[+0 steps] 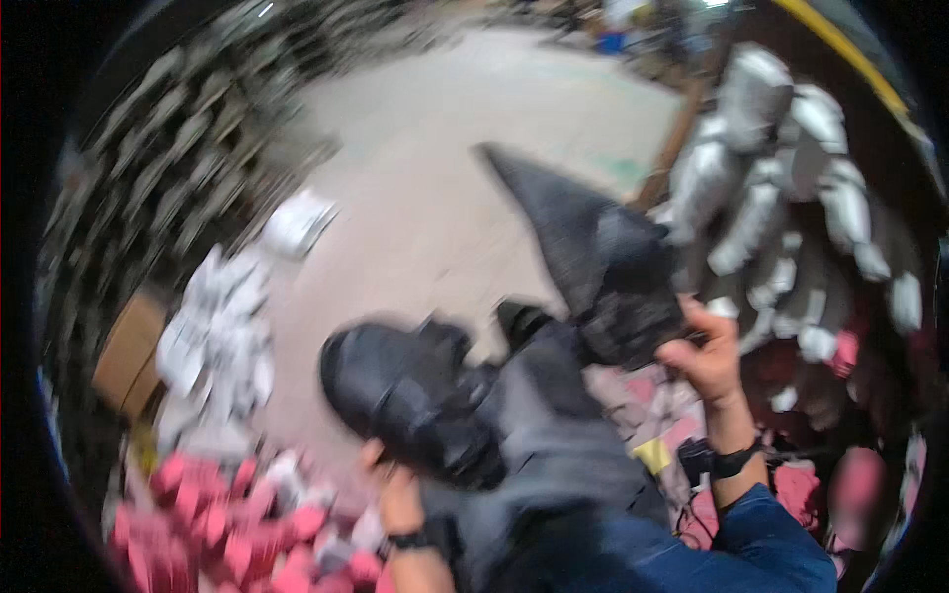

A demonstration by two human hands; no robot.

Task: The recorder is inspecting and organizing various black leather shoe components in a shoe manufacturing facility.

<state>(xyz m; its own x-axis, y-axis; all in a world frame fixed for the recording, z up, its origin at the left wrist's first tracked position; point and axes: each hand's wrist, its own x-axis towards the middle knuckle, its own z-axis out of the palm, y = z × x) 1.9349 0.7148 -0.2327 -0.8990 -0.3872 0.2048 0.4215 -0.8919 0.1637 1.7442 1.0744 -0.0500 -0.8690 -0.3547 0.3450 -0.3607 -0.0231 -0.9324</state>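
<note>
Low at centre-left, my left hand point(390, 489) grips the lower side of a bulky black piece point(395, 395) with a rounded, smooth end and a creased body. My right hand point(710, 354) is closed on the wide, crumpled end of a dark pointed piece point(593, 247). That piece looks like stiff leather or fabric, and its narrow tip points to the far left. The thumb of this hand shows on the near side, with other fingers partly hidden. The two dark pieces are apart. Motion blur hides their exact kind.
Pink pieces point(237, 524) lie heaped at the near left, with white pieces point(213, 346) and a cardboard box point(131, 356) beyond. Silvery-white bundles point(756, 208) stack up at the right. Dark stacked goods point(188, 148) line the far left. Pale floor point(435, 148) stretches ahead.
</note>
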